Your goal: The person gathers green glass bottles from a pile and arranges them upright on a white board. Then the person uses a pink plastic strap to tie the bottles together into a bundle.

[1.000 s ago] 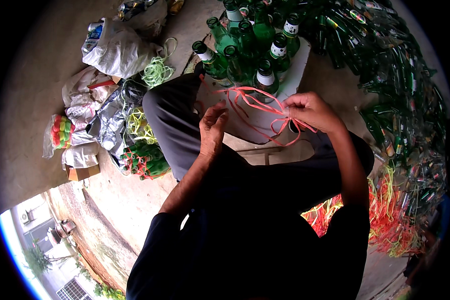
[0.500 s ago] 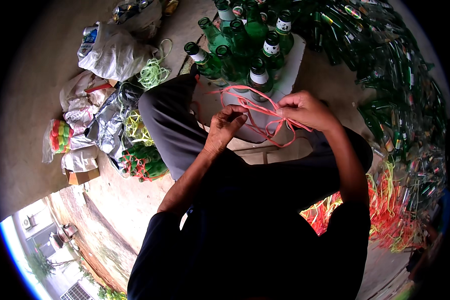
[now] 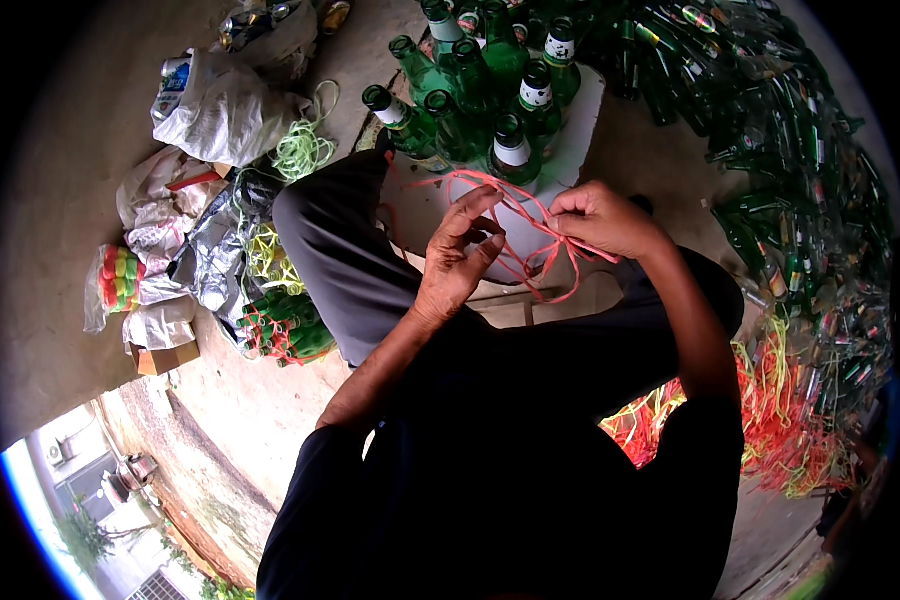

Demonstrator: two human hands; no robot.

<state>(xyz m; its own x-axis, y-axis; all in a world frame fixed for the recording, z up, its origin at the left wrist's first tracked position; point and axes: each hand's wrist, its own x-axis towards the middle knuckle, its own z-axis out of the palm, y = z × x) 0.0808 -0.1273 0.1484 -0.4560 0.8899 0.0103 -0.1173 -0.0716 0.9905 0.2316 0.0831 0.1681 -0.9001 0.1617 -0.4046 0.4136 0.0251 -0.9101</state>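
A thin red plastic string (image 3: 530, 215) is looped between both my hands in front of my knees. My left hand (image 3: 460, 255) has its fingers hooked into the loops, thumb and forefinger pinching a strand. My right hand (image 3: 600, 215) is closed on the other end of the string, with strands trailing down below it. Just beyond the hands, several green glass bottles (image 3: 480, 90) stand bunched together on a white surface (image 3: 580, 130).
A large heap of green bottles (image 3: 780, 150) lies to the right. Loose red and yellow strings (image 3: 770, 420) pile at lower right. On the left lie plastic bags (image 3: 220, 100), a netted bundle of bottles (image 3: 290, 330), a roll of coloured string (image 3: 120, 280) and a small cardboard box (image 3: 165, 355).
Both hands shifted slightly up and left while working the red string; my left hand's fingers moved deeper into the loops and the string pulled tighter between the hands.
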